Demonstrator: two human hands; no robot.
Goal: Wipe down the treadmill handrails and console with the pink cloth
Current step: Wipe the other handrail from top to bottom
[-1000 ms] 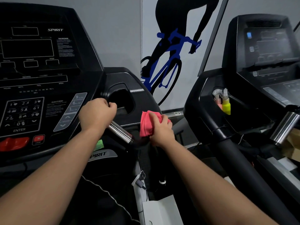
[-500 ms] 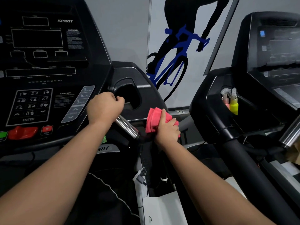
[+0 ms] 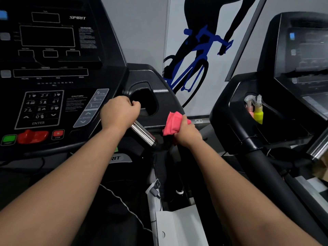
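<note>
Inspector: Report the near field.

Operator: Two bare forearms reach forward from the lower edge; a white panel (image 3: 177, 228) lies low between them.

Inspector: State of each hand?

Operator: The left hand (image 3: 119, 112) is curled in a full fist round the upper end of the chrome handrail grip (image 3: 142, 134); the bare lower length of the grip projects below the fist. The right hand (image 3: 186, 134) has its fingers closed round the pink cloth (image 3: 173, 124), which is bunched in a wad; the cloth projects above and left of the knuckles, just right of the grip's lower end; the hand hides the exact point of contact with the black handrail.

Inspector: Beyond the hands?

Operator: The console (image 3: 53, 68) stands at left; dark displays above, keypad (image 3: 40, 109) below; a green button (image 3: 8, 139), a red safety key (image 3: 32, 136) and a stop button (image 3: 57, 134) line its lower edge; a cup holder (image 3: 143, 102) sits just behind the left hand. A second treadmill (image 3: 230, 112) stands at right; a yellow spray bottle (image 3: 258, 114) and a pink bottle (image 3: 250, 110) stand together in its holder. A cyclist graphic (image 3: 195, 59) covers the wall behind.
</note>
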